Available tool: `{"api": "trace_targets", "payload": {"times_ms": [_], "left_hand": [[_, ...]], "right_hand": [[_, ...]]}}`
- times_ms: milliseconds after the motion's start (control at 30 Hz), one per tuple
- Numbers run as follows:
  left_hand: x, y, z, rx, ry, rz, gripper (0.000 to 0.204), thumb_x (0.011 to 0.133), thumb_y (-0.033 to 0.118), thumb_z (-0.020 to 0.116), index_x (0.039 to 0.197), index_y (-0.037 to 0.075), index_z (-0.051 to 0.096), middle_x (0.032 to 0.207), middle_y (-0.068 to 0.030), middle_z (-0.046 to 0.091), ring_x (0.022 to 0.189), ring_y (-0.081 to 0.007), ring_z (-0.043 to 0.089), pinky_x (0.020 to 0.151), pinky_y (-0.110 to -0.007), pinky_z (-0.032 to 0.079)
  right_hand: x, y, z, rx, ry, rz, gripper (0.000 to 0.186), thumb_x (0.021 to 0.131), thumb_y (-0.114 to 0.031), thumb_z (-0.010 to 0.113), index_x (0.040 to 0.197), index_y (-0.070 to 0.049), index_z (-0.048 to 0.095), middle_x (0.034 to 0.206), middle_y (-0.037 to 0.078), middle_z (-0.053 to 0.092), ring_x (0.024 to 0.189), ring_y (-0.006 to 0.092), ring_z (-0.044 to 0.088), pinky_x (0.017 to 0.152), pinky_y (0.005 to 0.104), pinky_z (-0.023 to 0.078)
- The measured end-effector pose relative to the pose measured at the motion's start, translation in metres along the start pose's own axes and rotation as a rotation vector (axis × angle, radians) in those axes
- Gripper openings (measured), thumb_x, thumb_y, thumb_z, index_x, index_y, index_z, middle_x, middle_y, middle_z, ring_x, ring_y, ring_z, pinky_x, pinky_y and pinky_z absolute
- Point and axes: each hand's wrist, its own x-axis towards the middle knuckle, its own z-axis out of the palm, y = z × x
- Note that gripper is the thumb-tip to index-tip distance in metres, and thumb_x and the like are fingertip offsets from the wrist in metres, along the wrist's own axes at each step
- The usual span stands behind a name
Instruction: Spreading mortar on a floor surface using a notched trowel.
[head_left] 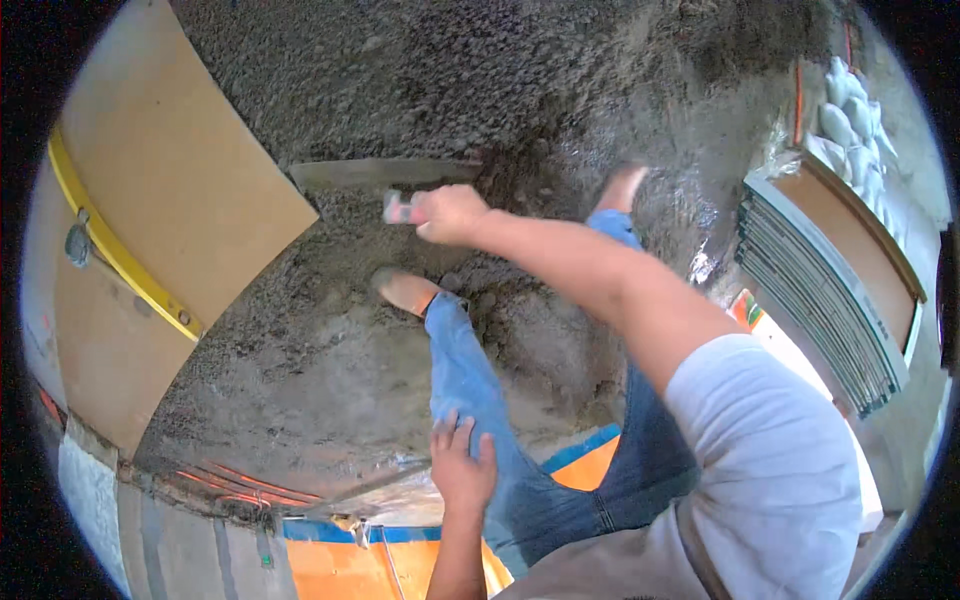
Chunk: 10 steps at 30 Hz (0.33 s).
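My right hand [450, 213] reaches forward and grips the handle of a flat steel trowel [385, 174], whose long blade lies on the rough grey mortar bed [330, 340]. My left hand [462, 468] rests on my left thigh, fingers spread over the blue jeans [470, 380]. My bare feet stand in the mortar, one [405, 290] just below the trowel, the other [622, 185] further right.
Large tan tiles [170, 190] lie at the left, with a yellow spirit level [115, 250] across them. A stack of tiles [830, 290] stands at the right, white bags [850, 110] behind it. Orange and blue sheeting [340, 555] lies near the lower edge.
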Motion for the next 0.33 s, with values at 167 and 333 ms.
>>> {"api": "trace_targets", "payload": {"times_ms": [167,333], "left_hand": [[0.013,0.047,0.039,-0.032,0.138,-0.137,0.026,0.077,0.020,0.065,0.098,0.005,0.064,0.117,-0.0173,0.059,0.113,-0.0404,0.049,0.096,-0.046,0.040],[0.020,0.114,0.089,0.118,0.132,-0.337,0.027,0.074,0.020,0.068,0.097,0.005,0.066,0.120,-0.0178,0.058,0.116,-0.0395,0.048,0.099,-0.045,0.038]], "right_hand": [[-0.006,0.094,-0.031,0.032,0.139,0.063,0.026,0.074,-0.030,0.056,0.092,-0.012,0.060,0.086,0.014,0.066,0.083,0.0346,0.064,0.074,0.0455,0.051],[-0.060,0.241,-0.163,0.021,0.110,0.009,0.055,0.073,-0.025,0.056,0.128,-0.015,0.052,0.104,0.019,0.063,0.093,0.0284,0.065,0.089,0.0370,0.050]]}}
